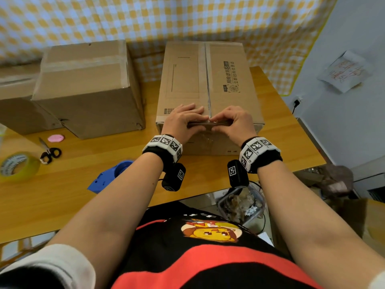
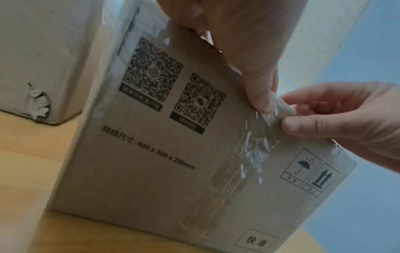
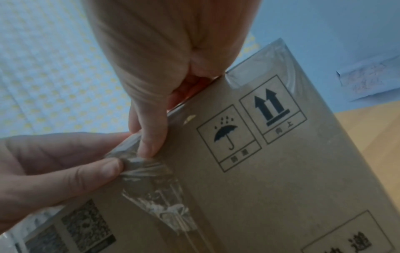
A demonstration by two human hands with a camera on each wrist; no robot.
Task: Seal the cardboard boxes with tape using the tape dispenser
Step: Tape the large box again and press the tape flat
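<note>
- Pinching the loose end of the clear tape [image 2: 270,119] at the near top edge of the printed cardboard box [image 1: 206,80], I am working both hands at once: my left hand [image 1: 183,119] and my right hand [image 1: 233,119] are meeting at the centre seam, thumbs and forefingers curled onto the crumpled tape.
- I am judging the step as smoothing this end down over the front face; pressing outward from the seam should flatten the wrinkles.
- I am keeping the thumbs [image 3: 149,142] low on the tape so it is not lifting.
- At eight o'clock the blue tape dispenser [image 1: 110,176] is lying on the table [image 1: 281,122], untouched, with a tape roll [image 1: 17,165] and scissors [image 1: 49,152] further left.
- At ten o'clock a second box [image 1: 87,84] is standing, already taped.
</note>
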